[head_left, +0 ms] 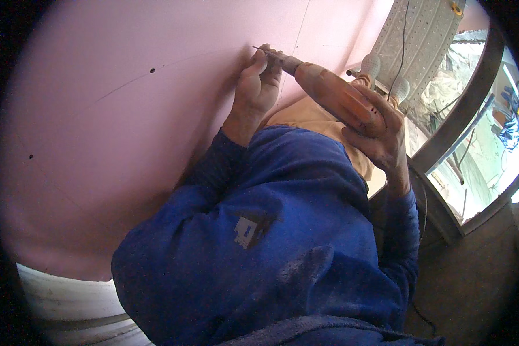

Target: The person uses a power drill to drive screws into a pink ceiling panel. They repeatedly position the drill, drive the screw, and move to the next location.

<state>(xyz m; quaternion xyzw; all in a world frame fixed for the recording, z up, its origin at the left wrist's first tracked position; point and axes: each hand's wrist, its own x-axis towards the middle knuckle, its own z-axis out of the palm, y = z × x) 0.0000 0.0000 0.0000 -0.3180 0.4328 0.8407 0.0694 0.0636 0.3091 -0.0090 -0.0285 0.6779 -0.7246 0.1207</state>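
Orange drill (pixel 340 101) slanting between your hands, just right of the pink board (pixel 127 144), your right hand (pixel 380 137) wrapped around its body, your left hand (pixel 256 89) pinching narrowly at its nose, thin dark tip (pixel 256 48) poking past the fingers, perforated platform (pixel 418 40) far right.

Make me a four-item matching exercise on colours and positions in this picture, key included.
Column one:
1. Power drill
2. Left hand
3. Long-sleeved top
4. Large smooth board

Column two:
A. Blue
B. Orange, gripped in the right hand
C. Pink
D. At the tool's front end

Right pairs: 1-B, 2-D, 3-A, 4-C.
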